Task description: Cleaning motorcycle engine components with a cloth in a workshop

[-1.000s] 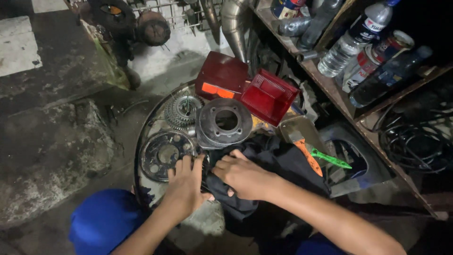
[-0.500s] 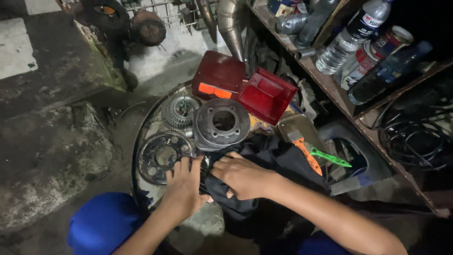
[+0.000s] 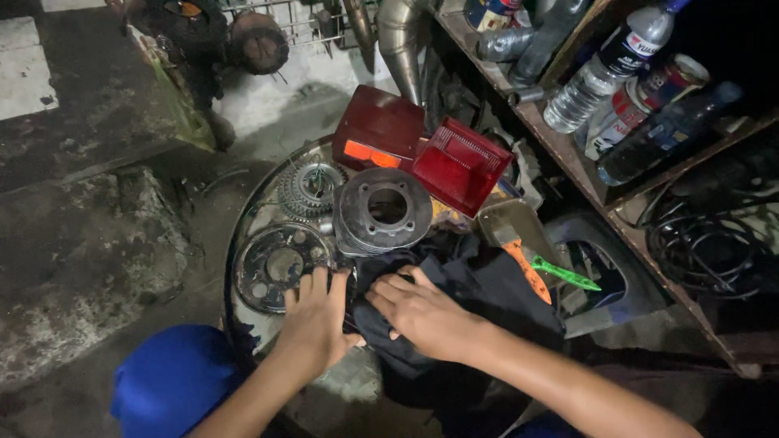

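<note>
- Nearest the camera, a blue rounded thing (image 3: pixel 174 381), likely a cap or a knee, sits at the bottom left, and both forearms reach out past it
- The left hand (image 3: pixel 318 320) lies flat, fingers spread forward, on the left edge of the dark cloth (image 3: pixel 479 300); it grips nothing that shows, it just presses down
- The right hand (image 3: pixel 422 312) rests on top of the same cloth, fingers curled inward toward the left hand, pinning a fold; whether it pinches anything underneath cannot be told
- Compared with a second ago, both hands sit in almost the same spot on the cloth, fingers barely shifted, so the work on this bundle is holding steady, not moving on, by the look of it
- The cloth itself lies bunched on the front of the round tray (image 3: pixel 235 243), just under the metal parts
- Just beyond the fingers, a flat round plate with holes (image 3: pixel 280 266) lies left, and a ribbed metal cylinder (image 3: pixel 383 209) stands in the middle
- A toothed sprocket (image 3: pixel 312 188) sits behind the plate
- To the right, a brush with an orange handle (image 3: pixel 519 255) lies beside a green-handled tool (image 3: pixel 568 274)
- Farther back, two red lamp covers (image 3: pixel 422 150) lean together
- Farthest right, the wooden shelf (image 3: pixel 584 170) carries a clear plastic bottle (image 3: pixel 604 69) and cans
</note>
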